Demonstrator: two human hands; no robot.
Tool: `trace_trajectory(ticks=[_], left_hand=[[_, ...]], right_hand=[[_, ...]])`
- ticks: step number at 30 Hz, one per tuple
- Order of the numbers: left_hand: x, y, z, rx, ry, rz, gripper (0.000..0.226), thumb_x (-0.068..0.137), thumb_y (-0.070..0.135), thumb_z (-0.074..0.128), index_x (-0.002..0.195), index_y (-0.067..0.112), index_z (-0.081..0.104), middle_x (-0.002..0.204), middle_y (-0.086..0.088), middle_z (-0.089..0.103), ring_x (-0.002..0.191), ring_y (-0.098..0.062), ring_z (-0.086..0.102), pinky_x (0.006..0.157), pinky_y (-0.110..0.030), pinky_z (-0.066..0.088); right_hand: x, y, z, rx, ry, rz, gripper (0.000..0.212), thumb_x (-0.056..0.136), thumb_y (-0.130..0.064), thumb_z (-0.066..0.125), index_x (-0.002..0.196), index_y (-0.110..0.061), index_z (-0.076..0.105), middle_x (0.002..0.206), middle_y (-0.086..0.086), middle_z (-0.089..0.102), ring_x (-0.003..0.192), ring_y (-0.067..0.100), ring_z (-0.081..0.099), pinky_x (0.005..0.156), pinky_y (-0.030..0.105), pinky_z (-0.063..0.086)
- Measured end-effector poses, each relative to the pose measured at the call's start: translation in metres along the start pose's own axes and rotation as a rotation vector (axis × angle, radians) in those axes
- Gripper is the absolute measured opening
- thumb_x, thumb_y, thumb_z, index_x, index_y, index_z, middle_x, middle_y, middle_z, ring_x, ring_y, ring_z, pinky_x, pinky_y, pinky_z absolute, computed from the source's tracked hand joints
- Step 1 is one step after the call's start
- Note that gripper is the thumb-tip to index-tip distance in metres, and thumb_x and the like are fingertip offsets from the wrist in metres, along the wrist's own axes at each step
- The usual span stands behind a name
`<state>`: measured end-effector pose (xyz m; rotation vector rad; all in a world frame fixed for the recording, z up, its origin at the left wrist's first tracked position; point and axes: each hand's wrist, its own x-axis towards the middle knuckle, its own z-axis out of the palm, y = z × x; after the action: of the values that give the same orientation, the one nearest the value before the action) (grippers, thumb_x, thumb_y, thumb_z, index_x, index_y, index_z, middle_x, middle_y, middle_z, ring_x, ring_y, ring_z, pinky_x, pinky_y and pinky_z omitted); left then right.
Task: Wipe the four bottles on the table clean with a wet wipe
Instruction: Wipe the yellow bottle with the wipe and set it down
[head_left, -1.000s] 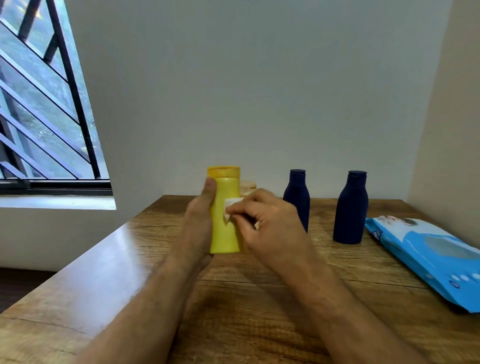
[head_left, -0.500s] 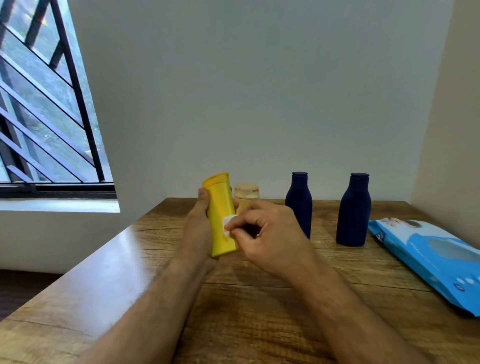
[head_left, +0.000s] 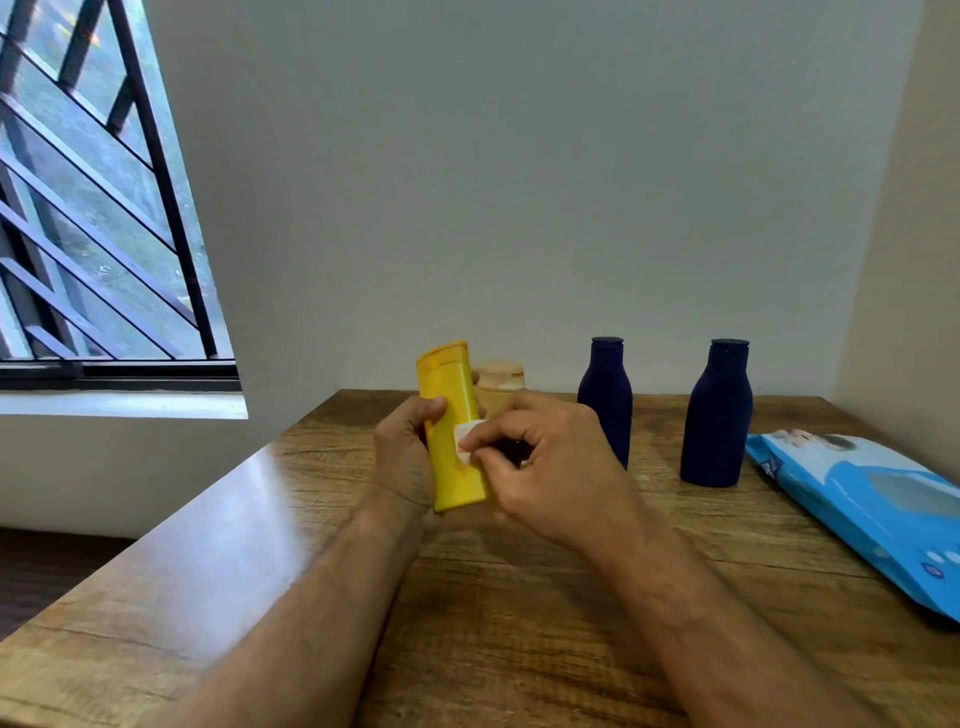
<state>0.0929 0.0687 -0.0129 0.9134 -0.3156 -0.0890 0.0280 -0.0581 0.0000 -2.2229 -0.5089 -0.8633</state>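
Observation:
My left hand grips a yellow bottle above the wooden table, its top leaning to the left. My right hand pinches a small white wet wipe and presses it against the bottle's right side. Behind the yellow bottle stands a tan-capped bottle, mostly hidden. Two dark blue bottles stand upright to the right, untouched.
A blue pack of wet wipes lies flat at the table's right edge. Walls close off the back and the right side. A barred window is at the left, past the table's left edge.
The yellow bottle has gone from upright to leaning left and sits a little higher in my left hand. My right hand with the wipe has slid down along its side.

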Motion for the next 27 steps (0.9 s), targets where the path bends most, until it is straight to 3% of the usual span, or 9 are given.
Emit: trace_trajectory(ticks=[5,8,13,15,18,19,21,24,27], left_hand=[[0.002,0.002,-0.004,-0.015,-0.021,0.014,0.04,0.072,0.023,0.048,0.101,0.004,0.069,0.073,-0.013,0.064,0.062,-0.023,0.061,0.058,-0.028,0.054],[0.002,-0.003,-0.002,0.04,-0.077,0.006,0.039,0.071,0.019,0.053,0.1,0.003,0.074,0.08,-0.017,0.069,0.07,-0.026,0.068,0.062,-0.032,0.058],[0.001,-0.012,0.005,0.101,-0.09,0.057,0.027,0.071,0.017,0.053,0.072,0.013,0.08,0.074,-0.011,0.072,0.069,-0.023,0.069,0.062,-0.031,0.056],[0.001,-0.012,0.006,0.068,-0.087,0.059,0.034,0.08,0.015,0.047,0.076,0.012,0.08,0.076,-0.012,0.073,0.07,-0.024,0.069,0.062,-0.031,0.057],[0.003,-0.006,0.007,-0.005,-0.038,0.047,0.042,0.091,0.014,0.033,0.102,0.004,0.073,0.083,-0.017,0.069,0.074,-0.028,0.067,0.066,-0.033,0.057],[0.005,-0.003,0.007,-0.023,-0.006,0.054,0.042,0.092,0.015,0.033,0.101,0.004,0.072,0.083,-0.017,0.068,0.074,-0.029,0.064,0.068,-0.034,0.056],[0.007,0.0,0.005,-0.062,0.036,0.062,0.048,0.092,0.017,0.033,0.081,0.01,0.079,0.08,-0.015,0.07,0.075,-0.027,0.061,0.071,-0.035,0.051],[0.005,0.003,0.005,-0.087,0.096,0.068,0.06,0.096,0.02,0.032,0.058,0.012,0.078,0.071,-0.009,0.07,0.066,-0.021,0.06,0.063,-0.029,0.048],[0.007,0.004,0.002,-0.123,0.169,0.086,0.047,0.098,0.022,0.036,0.078,0.004,0.075,0.073,-0.009,0.069,0.068,-0.022,0.059,0.064,-0.032,0.048]], right_hand=[[-0.004,-0.002,-0.001,-0.009,-0.086,0.007,0.013,0.085,-0.022,0.074,0.096,-0.025,0.078,0.095,-0.014,0.066,0.085,0.002,0.061,0.073,0.016,0.054],[-0.002,0.001,0.001,-0.021,0.064,0.009,0.017,0.087,-0.023,0.071,0.103,-0.023,0.077,0.099,-0.01,0.066,0.088,0.002,0.06,0.076,0.013,0.051],[0.004,0.003,-0.002,0.026,0.303,0.011,0.017,0.088,-0.018,0.071,0.104,-0.018,0.076,0.1,-0.006,0.066,0.09,0.004,0.063,0.08,0.017,0.055],[0.004,0.003,-0.002,0.029,0.281,0.025,0.015,0.085,-0.018,0.073,0.1,-0.02,0.077,0.099,-0.007,0.068,0.09,0.003,0.063,0.079,0.016,0.055],[0.003,0.003,0.0,0.032,0.115,0.065,0.012,0.083,-0.019,0.075,0.093,-0.024,0.078,0.096,-0.011,0.068,0.088,0.002,0.062,0.077,0.015,0.054],[0.003,0.004,0.0,0.032,0.049,0.081,0.012,0.082,-0.02,0.075,0.092,-0.025,0.078,0.095,-0.011,0.068,0.088,0.002,0.062,0.076,0.015,0.054],[0.003,0.005,-0.002,0.019,-0.055,0.094,0.01,0.082,-0.02,0.075,0.09,-0.026,0.079,0.093,-0.013,0.068,0.085,0.002,0.062,0.073,0.014,0.053],[0.003,0.004,-0.003,0.005,-0.089,0.083,0.01,0.083,-0.021,0.074,0.089,-0.027,0.079,0.091,-0.015,0.068,0.082,0.001,0.062,0.07,0.013,0.052],[0.004,0.0,-0.001,0.058,0.031,0.099,0.011,0.084,-0.022,0.074,0.094,-0.028,0.078,0.093,-0.015,0.066,0.084,0.0,0.062,0.073,0.01,0.052]])
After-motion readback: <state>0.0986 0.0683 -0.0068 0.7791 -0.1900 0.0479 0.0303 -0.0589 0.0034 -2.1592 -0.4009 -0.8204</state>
